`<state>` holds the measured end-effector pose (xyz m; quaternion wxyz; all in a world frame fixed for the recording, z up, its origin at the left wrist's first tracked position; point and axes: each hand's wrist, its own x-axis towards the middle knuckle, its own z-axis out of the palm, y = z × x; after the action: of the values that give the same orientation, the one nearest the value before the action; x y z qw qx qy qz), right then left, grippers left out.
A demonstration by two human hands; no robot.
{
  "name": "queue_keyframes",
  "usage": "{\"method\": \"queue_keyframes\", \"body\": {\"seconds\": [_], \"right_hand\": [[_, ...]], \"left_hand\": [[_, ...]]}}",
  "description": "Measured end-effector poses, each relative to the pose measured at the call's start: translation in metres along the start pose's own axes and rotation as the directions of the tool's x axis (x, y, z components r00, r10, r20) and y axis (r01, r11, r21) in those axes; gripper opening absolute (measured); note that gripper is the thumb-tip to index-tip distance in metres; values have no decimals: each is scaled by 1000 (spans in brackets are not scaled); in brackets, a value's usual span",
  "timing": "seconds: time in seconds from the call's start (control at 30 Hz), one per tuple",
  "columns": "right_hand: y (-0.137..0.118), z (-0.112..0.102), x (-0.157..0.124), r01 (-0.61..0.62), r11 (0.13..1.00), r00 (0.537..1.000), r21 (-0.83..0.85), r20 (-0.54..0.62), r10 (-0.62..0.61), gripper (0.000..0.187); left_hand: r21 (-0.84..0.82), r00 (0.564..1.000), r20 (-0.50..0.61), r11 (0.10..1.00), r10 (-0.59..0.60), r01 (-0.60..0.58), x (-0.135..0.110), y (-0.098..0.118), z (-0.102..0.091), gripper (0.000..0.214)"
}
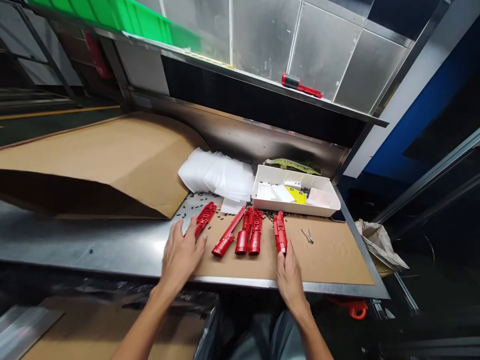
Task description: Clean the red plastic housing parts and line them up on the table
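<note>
On the left, my left hand [183, 254] has its fingers spread over the lower end of a red plastic housing [206, 216]. That end is hidden, and I cannot tell how firmly the fingers touch it. My right hand [290, 277] grips another red plastic housing [279, 231] by its near end, between thumb and fingers. Between the hands lie a slim red part with a round end [228, 234] and two red housings side by side, one left [244, 232] and one right [255, 232]. They rest on a cardboard sheet [330, 257].
Behind them are a white tray [294, 206] with cards inside and a pile of white foam sheets [221, 172]. Small black pieces are scattered nearby. Tweezers [307, 236] lie at right. A large cardboard box [112, 150] occupies the left. Another red part [302, 86] sits on the ledge.
</note>
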<state>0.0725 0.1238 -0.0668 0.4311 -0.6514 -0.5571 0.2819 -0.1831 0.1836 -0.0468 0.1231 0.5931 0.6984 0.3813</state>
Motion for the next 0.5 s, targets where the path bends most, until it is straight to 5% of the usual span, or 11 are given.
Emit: {"method": "queue_keyframes", "body": {"seconds": [0.13, 0.27, 0.5], "right_hand": [[-6, 37, 30, 71, 996, 997, -54, -3, -71, 57], [-8, 60, 32, 75, 992, 997, -98, -24, -78, 55], [-15, 56, 53, 2, 985, 999, -173, 41, 5, 72]], "left_hand": [[31, 997, 62, 998, -50, 48, 24, -23, 3, 47], [-49, 998, 62, 998, -29, 32, 13, -14, 17, 51], [-259, 972, 232, 960, -48, 109, 9, 8, 41, 45]]}}
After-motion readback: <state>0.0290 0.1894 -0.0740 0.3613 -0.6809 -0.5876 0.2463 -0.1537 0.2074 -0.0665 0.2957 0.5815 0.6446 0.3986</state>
